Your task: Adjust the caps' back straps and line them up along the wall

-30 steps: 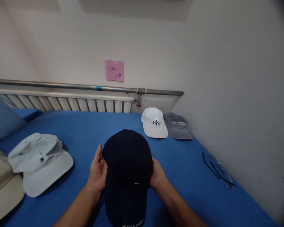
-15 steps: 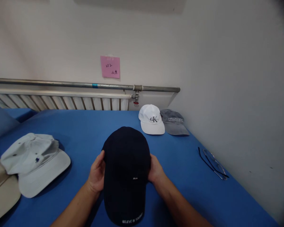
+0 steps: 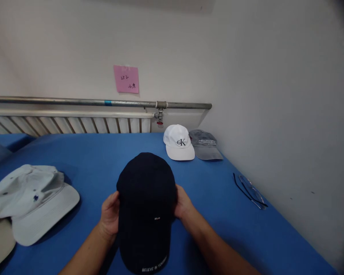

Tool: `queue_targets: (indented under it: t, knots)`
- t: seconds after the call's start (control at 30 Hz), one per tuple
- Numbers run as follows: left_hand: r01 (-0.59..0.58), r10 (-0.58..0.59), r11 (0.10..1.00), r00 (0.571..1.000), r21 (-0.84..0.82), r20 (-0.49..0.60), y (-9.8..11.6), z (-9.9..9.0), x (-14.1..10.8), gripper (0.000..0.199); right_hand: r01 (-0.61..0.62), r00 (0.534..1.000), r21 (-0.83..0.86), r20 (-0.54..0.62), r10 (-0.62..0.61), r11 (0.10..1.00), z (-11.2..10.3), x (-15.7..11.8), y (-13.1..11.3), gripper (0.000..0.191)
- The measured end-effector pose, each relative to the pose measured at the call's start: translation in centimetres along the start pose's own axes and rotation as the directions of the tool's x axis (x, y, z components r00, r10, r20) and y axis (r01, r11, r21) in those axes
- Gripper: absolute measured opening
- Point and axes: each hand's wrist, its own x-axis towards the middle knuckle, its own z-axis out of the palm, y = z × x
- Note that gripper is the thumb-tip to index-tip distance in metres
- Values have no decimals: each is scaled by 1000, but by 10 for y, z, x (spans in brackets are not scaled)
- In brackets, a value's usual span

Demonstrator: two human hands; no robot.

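A dark navy baseball cap [image 3: 146, 194] is held between my two hands, its brim pointing down toward me with white lettering along the edge. My left hand [image 3: 110, 214] grips its left side, thumb on the outside and the other fingers partly hidden. On the opposite side my right hand [image 3: 183, 202] is closed on the cap, with the fingertips out of sight behind it. Left of my hands lies a pale grey-white cap [image 3: 43, 198] with a small dark blue emblem. A beige cap [image 3: 0, 244] is partly cut off at the left edge.
Farther back on the blue sheet [image 3: 97, 152], a white cap [image 3: 179, 143] with black letters sits against a grey cap [image 3: 206, 145]. Eyeglasses [image 3: 250, 192] lie near the right wall. A radiator [image 3: 74, 124] and a metal pipe [image 3: 126, 103] run along the back.
The whole scene has shifted slightly left as the view turned a little right. Both hands still hold the navy cap, with little change in its pose.
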Motion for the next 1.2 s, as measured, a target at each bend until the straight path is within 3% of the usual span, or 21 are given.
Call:
queue_targets:
  t: [0.2, 0.43, 0.63, 0.87, 1.03, 1.2]
  knots:
    - [-32, 35, 998, 998, 50, -56, 4, 12, 3, 26, 30, 1000, 5, 5, -30, 1000, 0, -1, -1, 20]
    - [-56, 52, 998, 991, -25, -123, 16, 2, -9, 32, 84, 996, 28, 40, -85, 996, 3, 2, 5, 21]
    - [-204, 203, 979, 929, 30, -308, 33, -3, -17, 44, 3, 984, -37, 179, 4, 999, 7, -3, 17, 21]
    - [-298, 283, 948, 950, -108, -134, 56, 7, -23, 44, -99, 933, -172, 327, 152, 980, 3, -12, 25, 28]
    - [-429, 427, 896, 903, -114, -46, 63, -3, -31, 55, -135, 895, -231, 389, 218, 964, 3, -17, 33, 30]
    - [-448, 449, 886, 893, -120, -23, 62, -17, -32, 61, -238, 893, -157, 353, 280, 958, 12, -26, 42, 35]
